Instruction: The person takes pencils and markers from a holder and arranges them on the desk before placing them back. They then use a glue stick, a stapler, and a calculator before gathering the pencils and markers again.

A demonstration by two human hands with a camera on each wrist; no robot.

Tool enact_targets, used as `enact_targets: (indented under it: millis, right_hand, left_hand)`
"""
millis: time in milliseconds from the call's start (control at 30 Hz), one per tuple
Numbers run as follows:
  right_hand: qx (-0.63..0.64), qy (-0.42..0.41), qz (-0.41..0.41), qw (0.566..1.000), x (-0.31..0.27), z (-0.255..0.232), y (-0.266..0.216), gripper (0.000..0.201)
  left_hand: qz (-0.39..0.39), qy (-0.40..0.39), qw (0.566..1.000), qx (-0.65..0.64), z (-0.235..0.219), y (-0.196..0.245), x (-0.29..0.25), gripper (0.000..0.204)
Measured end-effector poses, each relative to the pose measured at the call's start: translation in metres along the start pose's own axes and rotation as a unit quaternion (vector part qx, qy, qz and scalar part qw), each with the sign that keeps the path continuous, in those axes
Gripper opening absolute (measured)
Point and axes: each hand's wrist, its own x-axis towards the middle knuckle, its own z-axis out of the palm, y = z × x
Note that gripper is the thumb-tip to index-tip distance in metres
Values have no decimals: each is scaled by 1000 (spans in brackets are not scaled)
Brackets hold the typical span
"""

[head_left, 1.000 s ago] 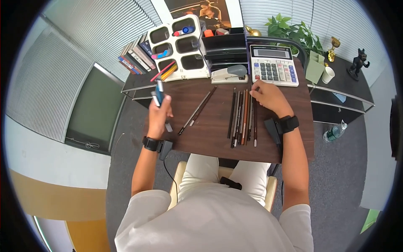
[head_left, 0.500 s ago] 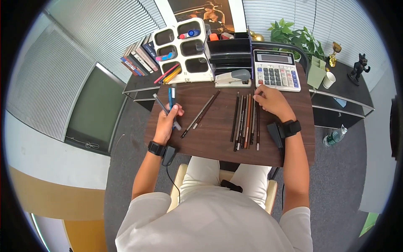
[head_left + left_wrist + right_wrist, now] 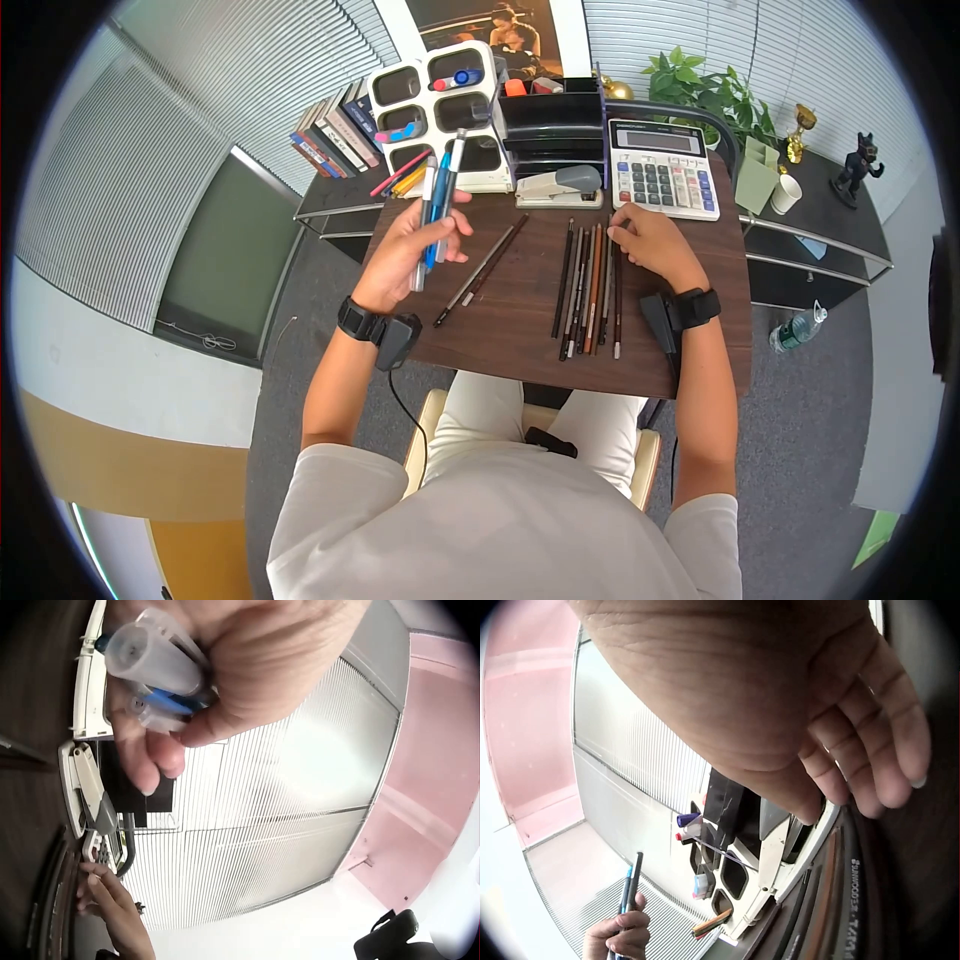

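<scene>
My left hand (image 3: 400,255) holds a few pens upright above the left side of the desk, thumb across them. One is a blue pen (image 3: 439,205); the others are clear-grey pens (image 3: 456,165), whose clear ends face the camera in the left wrist view. My right hand (image 3: 655,243) rests with loosely bent fingers at the far ends of a row of dark and brown pencils (image 3: 597,290). Nothing shows between its thumb and fingers in the right wrist view. Two more pencils (image 3: 480,272) lie slanted between the hands.
Behind the left hand stands a white organizer (image 3: 485,184) with pens and markers in its compartments. A stapler (image 3: 560,187) sits before a black rack (image 3: 555,135). The calculator (image 3: 665,170) is just beyond my right hand. Books (image 3: 340,135) stand at the back left.
My left hand has lifted with the pens, gathered from crossed to nearly parallel, and moved a little right toward the organizer's front. The right hand stays by the pencils.
</scene>
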Motion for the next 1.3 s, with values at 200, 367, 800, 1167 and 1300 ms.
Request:
enact_targets:
  millis: [200, 367, 800, 1167, 1300]
  right_hand:
    - [-27, 8, -11, 1000, 0, 2, -1, 22]
    - [-26, 7, -7, 1000, -1, 1, -4, 21]
    - [61, 50, -81, 994, 5, -4, -7, 20]
    - [152, 138, -176, 963, 17, 25, -112, 46]
    - [209, 83, -89, 970, 9, 31, -100, 19]
  left_hand:
    - [-19, -7, 999, 45, 7, -5, -4, 52]
    - [-41, -12, 999, 11, 10, -7, -6, 54]
    - [-72, -178, 981, -10, 14, -17, 32, 51]
    - [-57, -274, 960, -14, -4, -28, 55, 49]
    - [-56, -275, 960, -3, -2, -30, 49, 52]
